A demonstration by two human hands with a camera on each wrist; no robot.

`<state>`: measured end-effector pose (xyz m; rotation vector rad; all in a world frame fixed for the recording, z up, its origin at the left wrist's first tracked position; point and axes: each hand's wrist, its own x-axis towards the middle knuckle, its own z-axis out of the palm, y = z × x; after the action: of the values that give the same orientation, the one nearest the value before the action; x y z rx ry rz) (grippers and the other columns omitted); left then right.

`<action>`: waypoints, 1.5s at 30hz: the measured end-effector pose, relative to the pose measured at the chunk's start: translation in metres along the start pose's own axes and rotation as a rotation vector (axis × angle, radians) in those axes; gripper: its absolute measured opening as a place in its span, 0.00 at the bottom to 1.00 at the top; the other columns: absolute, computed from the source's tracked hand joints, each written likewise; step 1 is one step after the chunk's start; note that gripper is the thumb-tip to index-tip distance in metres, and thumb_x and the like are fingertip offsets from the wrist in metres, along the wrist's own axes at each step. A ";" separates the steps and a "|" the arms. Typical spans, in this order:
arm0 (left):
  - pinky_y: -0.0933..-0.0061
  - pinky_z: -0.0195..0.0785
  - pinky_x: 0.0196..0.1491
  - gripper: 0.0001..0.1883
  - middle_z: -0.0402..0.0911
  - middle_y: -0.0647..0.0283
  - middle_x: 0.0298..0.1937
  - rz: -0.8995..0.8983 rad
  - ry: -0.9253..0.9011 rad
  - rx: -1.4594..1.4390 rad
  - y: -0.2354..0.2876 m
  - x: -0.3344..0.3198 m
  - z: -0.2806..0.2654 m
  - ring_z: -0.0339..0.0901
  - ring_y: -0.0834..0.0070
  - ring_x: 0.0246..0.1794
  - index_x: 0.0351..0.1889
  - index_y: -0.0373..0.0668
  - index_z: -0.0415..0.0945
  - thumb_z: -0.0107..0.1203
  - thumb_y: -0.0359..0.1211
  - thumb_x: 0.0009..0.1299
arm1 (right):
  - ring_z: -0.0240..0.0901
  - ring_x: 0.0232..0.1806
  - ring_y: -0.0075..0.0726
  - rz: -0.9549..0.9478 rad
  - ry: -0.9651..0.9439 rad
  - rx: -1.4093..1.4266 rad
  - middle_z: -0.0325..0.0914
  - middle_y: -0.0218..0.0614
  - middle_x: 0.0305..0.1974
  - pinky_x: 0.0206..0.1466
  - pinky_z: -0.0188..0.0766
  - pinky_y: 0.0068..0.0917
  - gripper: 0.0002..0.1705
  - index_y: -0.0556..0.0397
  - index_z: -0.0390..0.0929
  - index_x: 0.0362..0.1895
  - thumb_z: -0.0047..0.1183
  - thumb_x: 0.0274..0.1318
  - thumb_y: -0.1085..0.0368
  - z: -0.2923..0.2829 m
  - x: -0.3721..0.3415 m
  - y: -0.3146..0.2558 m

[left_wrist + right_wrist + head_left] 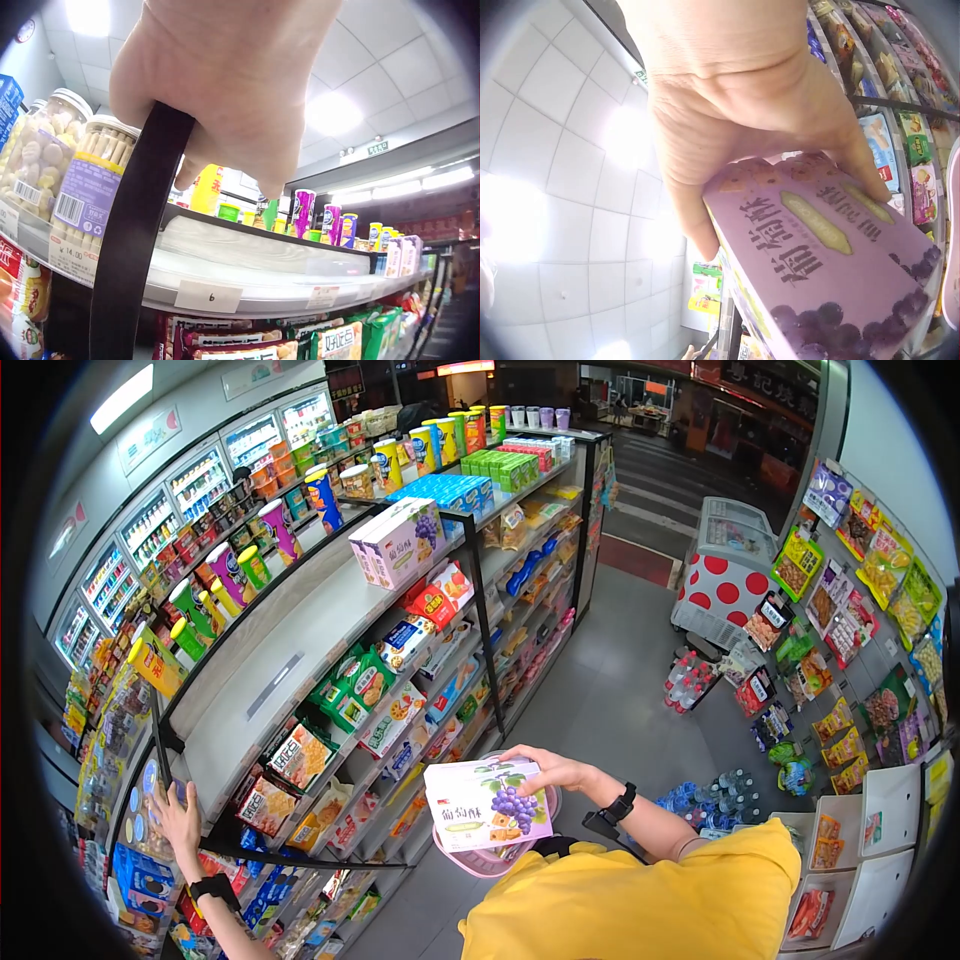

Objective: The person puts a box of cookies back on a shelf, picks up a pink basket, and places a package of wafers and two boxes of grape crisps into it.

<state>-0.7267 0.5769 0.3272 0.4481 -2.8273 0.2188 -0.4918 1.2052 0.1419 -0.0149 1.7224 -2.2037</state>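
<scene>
Right hand [545,770] grips purple-and-white grape-print cardboard boxes [490,802] above the pink plastic basket [480,863]. Left hand [177,818], fingers spread, rests at the black metal shelf post [139,240]. Matching boxes [400,542] on the top shelf, beyond.

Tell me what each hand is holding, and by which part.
The right hand grips purple grape-print packaging by its upper end, digits on opposite sides. The left hand holds nothing, its fingers spread near a black shelf post.
</scene>
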 end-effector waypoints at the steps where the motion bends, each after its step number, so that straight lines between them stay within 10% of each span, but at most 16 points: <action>1: 0.34 0.30 0.75 0.39 0.50 0.62 0.81 -0.003 -0.003 0.003 0.000 0.000 0.000 0.37 0.57 0.82 0.69 0.49 0.70 0.42 0.66 0.72 | 0.67 0.63 0.32 0.001 -0.001 0.009 0.70 0.38 0.60 0.68 0.63 0.30 0.43 0.51 0.65 0.66 0.72 0.46 0.62 0.000 0.001 -0.001; 22: 0.38 0.35 0.75 0.38 0.52 0.58 0.80 0.009 0.034 0.044 0.002 -0.002 0.001 0.39 0.56 0.82 0.69 0.49 0.71 0.40 0.66 0.73 | 0.76 0.58 0.32 -0.089 -0.017 0.453 0.75 0.41 0.58 0.62 0.74 0.29 0.34 0.54 0.62 0.67 0.60 0.59 0.61 -0.015 0.010 0.011; 45: 0.37 0.34 0.75 0.39 0.52 0.60 0.80 0.011 0.023 0.080 -0.002 0.003 0.006 0.42 0.52 0.81 0.71 0.52 0.69 0.37 0.68 0.73 | 0.66 0.62 0.33 -0.101 0.133 0.123 0.68 0.40 0.58 0.67 0.64 0.31 0.43 0.53 0.63 0.68 0.67 0.49 0.58 -0.019 0.003 0.003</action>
<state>-0.7306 0.5725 0.3226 0.4439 -2.8072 0.3382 -0.4976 1.2218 0.1340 0.0782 1.6841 -2.4316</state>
